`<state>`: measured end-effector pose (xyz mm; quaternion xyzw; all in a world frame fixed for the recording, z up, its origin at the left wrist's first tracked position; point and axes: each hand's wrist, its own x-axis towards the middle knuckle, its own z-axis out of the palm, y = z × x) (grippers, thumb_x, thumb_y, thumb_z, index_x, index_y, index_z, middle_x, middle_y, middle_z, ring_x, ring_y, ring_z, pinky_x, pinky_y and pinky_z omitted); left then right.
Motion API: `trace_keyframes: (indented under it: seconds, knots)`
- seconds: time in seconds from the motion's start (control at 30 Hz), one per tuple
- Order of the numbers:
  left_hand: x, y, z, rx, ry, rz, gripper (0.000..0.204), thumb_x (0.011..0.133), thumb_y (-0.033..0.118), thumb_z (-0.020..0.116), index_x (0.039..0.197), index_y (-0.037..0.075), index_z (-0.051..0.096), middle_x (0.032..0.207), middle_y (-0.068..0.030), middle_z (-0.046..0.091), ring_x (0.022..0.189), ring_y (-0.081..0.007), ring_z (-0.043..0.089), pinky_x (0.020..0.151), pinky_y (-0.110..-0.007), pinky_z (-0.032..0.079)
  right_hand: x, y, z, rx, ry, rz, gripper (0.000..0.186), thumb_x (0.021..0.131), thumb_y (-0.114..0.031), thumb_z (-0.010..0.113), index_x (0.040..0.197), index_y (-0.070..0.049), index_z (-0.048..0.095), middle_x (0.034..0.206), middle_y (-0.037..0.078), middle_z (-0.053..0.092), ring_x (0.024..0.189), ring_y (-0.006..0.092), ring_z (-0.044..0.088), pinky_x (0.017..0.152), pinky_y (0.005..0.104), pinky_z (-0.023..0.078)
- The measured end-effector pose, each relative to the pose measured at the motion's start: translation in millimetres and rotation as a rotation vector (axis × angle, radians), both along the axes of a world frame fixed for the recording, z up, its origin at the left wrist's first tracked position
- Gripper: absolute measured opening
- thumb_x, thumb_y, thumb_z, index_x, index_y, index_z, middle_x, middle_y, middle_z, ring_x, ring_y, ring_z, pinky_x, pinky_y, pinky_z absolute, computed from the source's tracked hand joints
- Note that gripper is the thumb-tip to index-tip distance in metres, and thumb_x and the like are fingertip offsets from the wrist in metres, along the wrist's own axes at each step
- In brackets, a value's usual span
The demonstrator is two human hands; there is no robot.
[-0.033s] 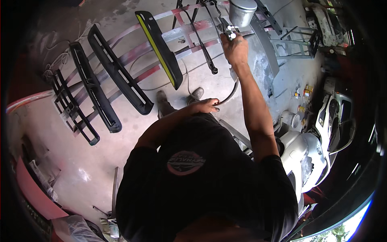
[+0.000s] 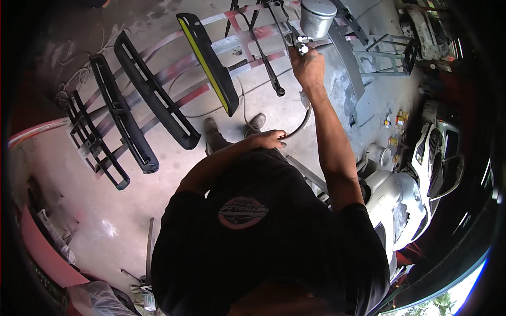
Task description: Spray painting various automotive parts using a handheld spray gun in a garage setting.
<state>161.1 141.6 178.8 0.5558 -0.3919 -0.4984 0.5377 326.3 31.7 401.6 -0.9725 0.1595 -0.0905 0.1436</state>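
Observation:
A spray gun [image 2: 302, 46] with a round silver paint cup [image 2: 318, 21] is gripped in my right hand [image 2: 309, 68], out at arm's length. From below its handle a dark hose [image 2: 302, 124] curves down toward my waist. My left hand [image 2: 271, 139] is closed around that hose in front of my shirt. Nearest the gun are a grey curved panel [image 2: 347, 63] on its right and a slim black wiper-arm-like piece [image 2: 270, 76] on its left. The cup and my knuckles hide part of the gun; its nozzle is hard to make out.
A paint-stained rack [image 2: 171, 72] carries a black trim piece with a yellow-green stripe [image 2: 208, 66] and several long black car trim parts [image 2: 153, 89]. Silver bumpers [image 2: 392, 203] stand at right, near cans [image 2: 393, 141]. A red panel [image 2: 50, 247] lies lower left.
The spray gun and my right hand have shifted very slightly toward me. My left hand stays on the hose.

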Motion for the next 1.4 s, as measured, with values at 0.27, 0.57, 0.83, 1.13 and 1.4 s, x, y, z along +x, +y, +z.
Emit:
trace_keyframes:
  seconds: [0.27,0.57,0.83,1.13,1.4]
  knots:
    - [-8,12,-6,0.017,0.067,0.074,0.064,0.093,0.031,0.070,0.141,-0.003,0.044,0.131,-0.0282,0.060,0.122,-0.0372,0.059,0.101,-0.041,0.046,36,6,-6,-0.026,-0.197,0.036,0.034,0.092,-0.034,0.073,0.098,-0.001,0.073,0.082,0.027,0.071,0.085,0.0474,0.069,0.074,0.0509,0.055]
    - [6,4,4,0.024,0.048,-0.009,0.057,0.092,0.029,0.072,0.134,-0.004,0.050,0.123,-0.0277,0.064,0.116,-0.0372,0.063,0.095,-0.040,0.048,20,-17,1,-0.056,-0.097,-0.058,0.036,0.091,-0.034,0.071,0.098,0.002,0.071,0.080,0.027,0.071,0.082,0.0468,0.070,0.078,0.0515,0.056]
    - [-17,10,-9,0.057,0.008,-0.083,0.065,0.092,0.031,0.070,0.142,-0.004,0.046,0.134,-0.0304,0.059,0.126,-0.0392,0.058,0.105,-0.041,0.046,-1,-20,-6,-0.079,-0.018,-0.197,0.039,0.090,-0.036,0.071,0.101,0.001,0.072,0.084,0.027,0.072,0.086,0.0461,0.071,0.078,0.0518,0.056]
    - [10,1,-8,0.004,0.047,0.081,0.052,0.091,0.030,0.073,0.127,-0.003,0.053,0.114,-0.0238,0.066,0.107,-0.0319,0.064,0.090,-0.040,0.049,38,-23,0,-0.053,-0.200,-0.027,0.033,0.092,-0.036,0.072,0.098,-0.004,0.075,0.078,0.024,0.071,0.078,0.0436,0.071,0.070,0.0473,0.055]
    - [-29,-2,-12,0.061,0.012,-0.228,0.051,0.092,0.032,0.070,0.129,-0.001,0.057,0.122,-0.0249,0.066,0.115,-0.0335,0.064,0.094,-0.041,0.049,-61,-35,1,-0.073,-0.047,-0.202,0.036,0.089,-0.033,0.074,0.101,0.001,0.072,0.075,0.024,0.071,0.077,0.0429,0.072,0.071,0.0484,0.056]
